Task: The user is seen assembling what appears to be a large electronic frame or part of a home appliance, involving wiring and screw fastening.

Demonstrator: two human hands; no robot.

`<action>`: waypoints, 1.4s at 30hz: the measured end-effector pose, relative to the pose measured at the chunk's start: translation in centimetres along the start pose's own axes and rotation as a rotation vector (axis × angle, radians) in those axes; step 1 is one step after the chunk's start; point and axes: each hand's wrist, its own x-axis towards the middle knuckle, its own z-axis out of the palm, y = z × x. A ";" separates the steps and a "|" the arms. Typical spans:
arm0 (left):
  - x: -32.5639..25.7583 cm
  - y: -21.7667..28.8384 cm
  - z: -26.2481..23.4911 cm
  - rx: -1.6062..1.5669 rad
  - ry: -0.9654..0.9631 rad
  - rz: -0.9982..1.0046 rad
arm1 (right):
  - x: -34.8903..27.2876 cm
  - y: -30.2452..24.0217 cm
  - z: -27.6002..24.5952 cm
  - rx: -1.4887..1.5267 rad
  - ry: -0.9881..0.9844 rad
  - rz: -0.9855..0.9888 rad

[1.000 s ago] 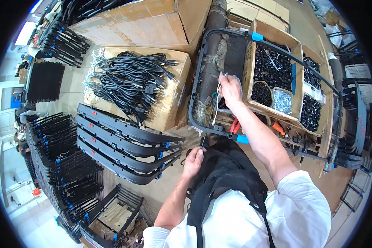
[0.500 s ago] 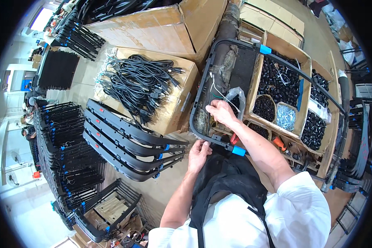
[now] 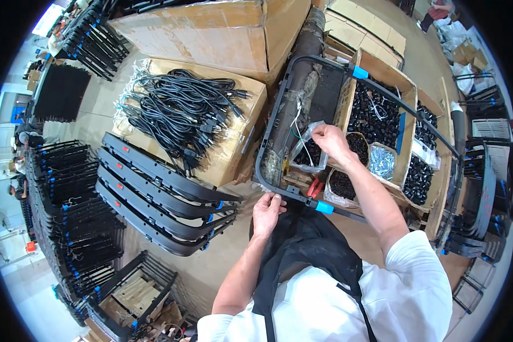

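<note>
A black rounded frame (image 3: 295,194) with blue bands (image 3: 325,207) lies across the bench in front of me. My left hand (image 3: 268,214) has its thumb and fingers closed on the frame's near left corner. Inside the frame, my right hand (image 3: 334,143) is over the upper edge of a clear plastic bag (image 3: 305,155) of small dark parts. Its fingertips are pinched together; what they hold, if anything, is too small to make out. A thin white wire (image 3: 296,118) hangs inside the frame and runs down to the bag. Red-handled pliers (image 3: 315,187) lie just beyond the near bar.
Divided trays hold black plastic parts (image 3: 376,111), silver screws (image 3: 382,161) and dark screws (image 3: 342,185) at right. Black power cords (image 3: 182,114) cover a carton (image 3: 222,162) at left. Curved black panels (image 3: 154,191) are stacked beside it. A large carton (image 3: 205,37) stands behind.
My right hand has moved right, from beside the white wire to the plastic bag. My left hand stays on the frame's corner. The whole view has shifted slightly.
</note>
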 end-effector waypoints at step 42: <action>2.2 0.9 -2.6 0.085 -0.194 -0.093 | -25.8 -4.1 10.1 1.311 -0.140 0.668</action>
